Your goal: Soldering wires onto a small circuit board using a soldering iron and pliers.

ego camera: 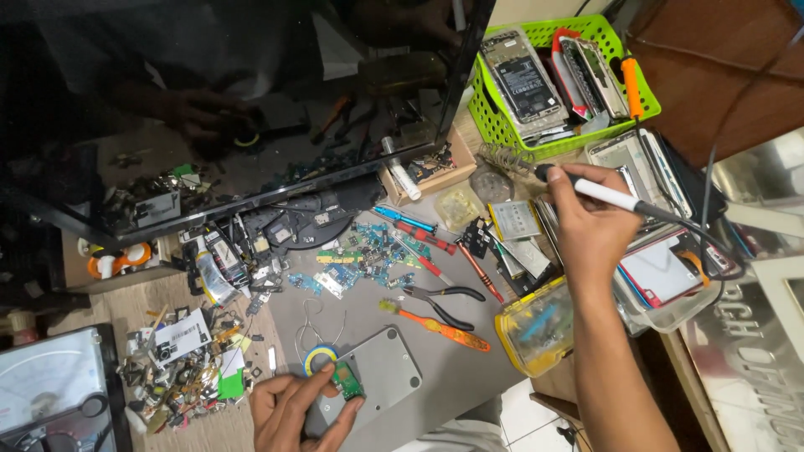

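Your right hand (586, 224) is clamped on the soldering iron (615, 199), its long axis lying across the worktop (469, 368), tip toward the far edge. Your left hand (293, 410) pinches a small green circuit board (346, 381) near the front edge.

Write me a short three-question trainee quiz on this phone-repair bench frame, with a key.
1. True or false: the right hand holds a soldering iron over the coiled wire stand.
2. What does the left hand pinch?
A. orange screwdriver
B. small green circuit board
C. pliers
3. Fill in: the opened phones lie in a ____ basket.

Key:
1. True; its tip is at the stand.
2. B: the small green circuit board, over a grey metal plate. The pliers and orange screwdriver lie untouched on the mat.
3. Green.
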